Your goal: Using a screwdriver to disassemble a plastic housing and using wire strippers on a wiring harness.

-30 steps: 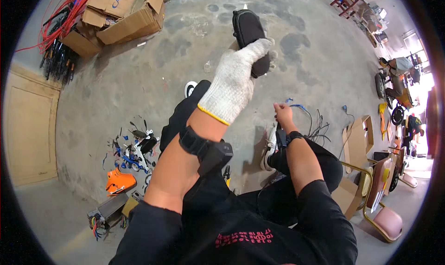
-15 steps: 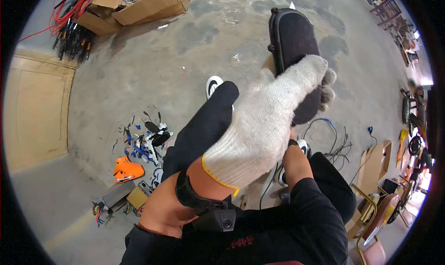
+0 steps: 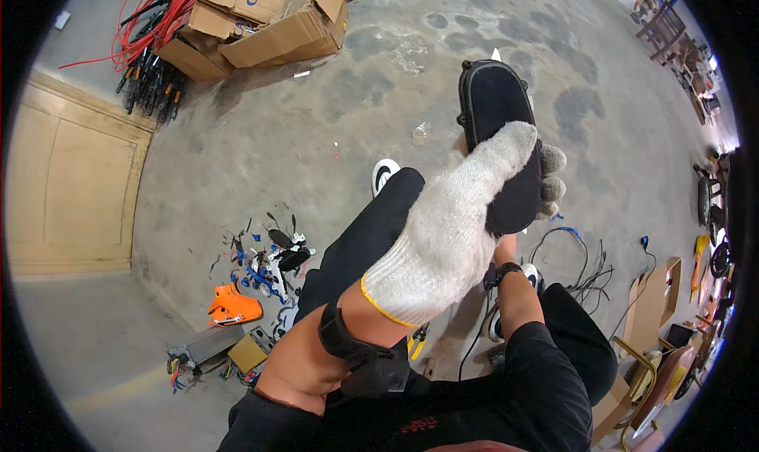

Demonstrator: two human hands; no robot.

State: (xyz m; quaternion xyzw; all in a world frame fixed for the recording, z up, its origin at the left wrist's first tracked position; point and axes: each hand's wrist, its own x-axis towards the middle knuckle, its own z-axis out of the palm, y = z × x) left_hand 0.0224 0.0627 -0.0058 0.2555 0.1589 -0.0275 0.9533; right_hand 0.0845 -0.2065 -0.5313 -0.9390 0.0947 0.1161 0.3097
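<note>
My left hand (image 3: 462,207), in a white knit glove with a yellow cuff edge, grips a long black oval cover (image 3: 500,96). Its thumb lies over the face and its fingers curl round the right edge. The cover has rounded ends and small lugs along its rim, and is held up tilted above the floor. A white pointed bit (image 3: 496,55) peeks out behind its top end. My right forearm (image 3: 520,298), with a black wrist strap, reaches up behind the cover. That hand's fingers are hidden by the cover and the left glove.
Dismantled blue, white and black parts (image 3: 273,266) lie left of my leg, near an orange plastic shell (image 3: 235,303). Yellow-handled pliers (image 3: 417,343) show below the glove. Cables (image 3: 585,266) trail on the right. Cardboard boxes (image 3: 277,37) and red cables (image 3: 162,9) stand far left.
The view has shifted, so the floor things sit lower and further right. My left hand still grips the cover, which now appears lower in view. The pliers' yellow handles have come into sight.
</note>
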